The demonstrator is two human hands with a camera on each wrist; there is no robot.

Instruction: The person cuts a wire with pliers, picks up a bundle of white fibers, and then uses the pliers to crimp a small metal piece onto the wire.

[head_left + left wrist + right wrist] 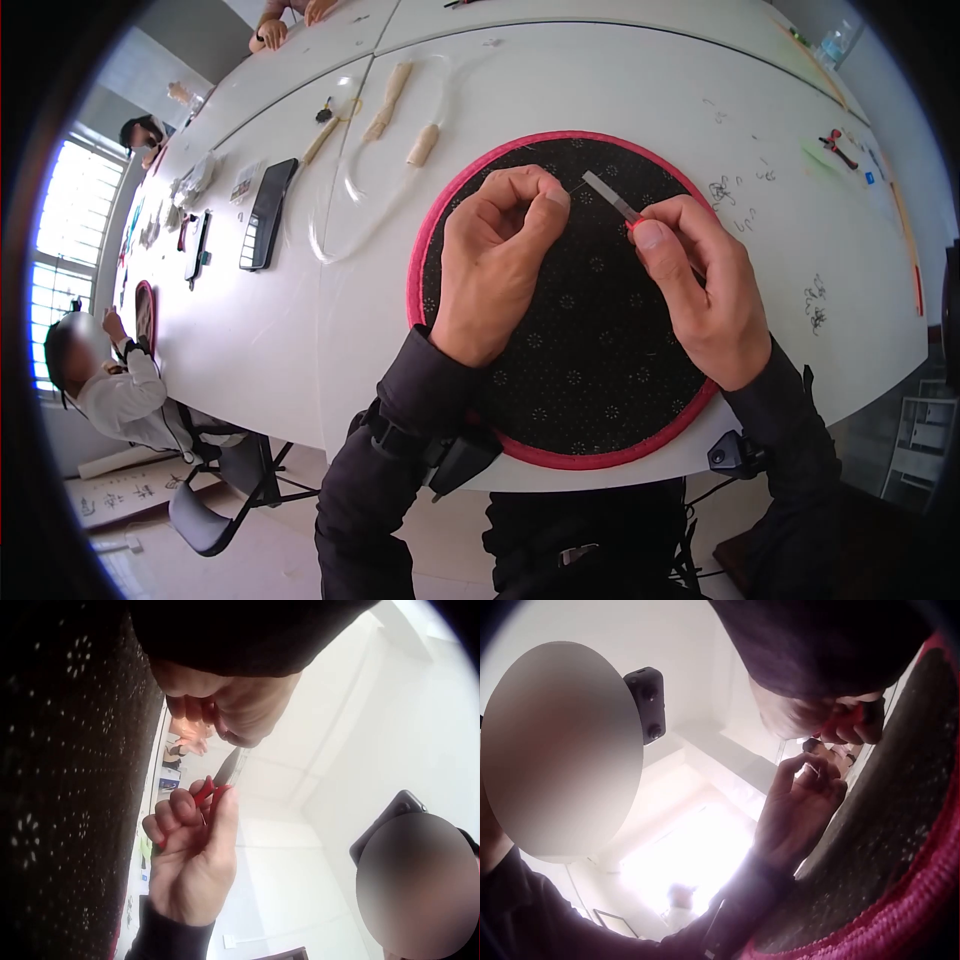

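Note:
Above a round black mat (pixel 575 400) with a pinkish-red rim and small white flower prints, both hands face each other. My left hand (pixel 500 255) pinches a thin strand (pixel 577 187) between thumb and forefinger; its short end sticks out to the right. Fingers curled, my right hand (pixel 705 285) grips a red-handled tool with a flat grey blade (pixel 608 192). That blade points up and left, its tip close to the strand. From the left wrist view, the red handle (pixel 210 793) lies between the right thumb and fingers. Part of the handle is hidden in the palm.
Left of the mat lie clear tubing (pixel 330 255) with wooden pieces (pixel 390 100) and a black phone (pixel 268 215). Red-handled pliers (pixel 838 148) rest at the far right. A person in white (pixel 125 385) sits at left; another person's hands (pixel 272 32) show across the table.

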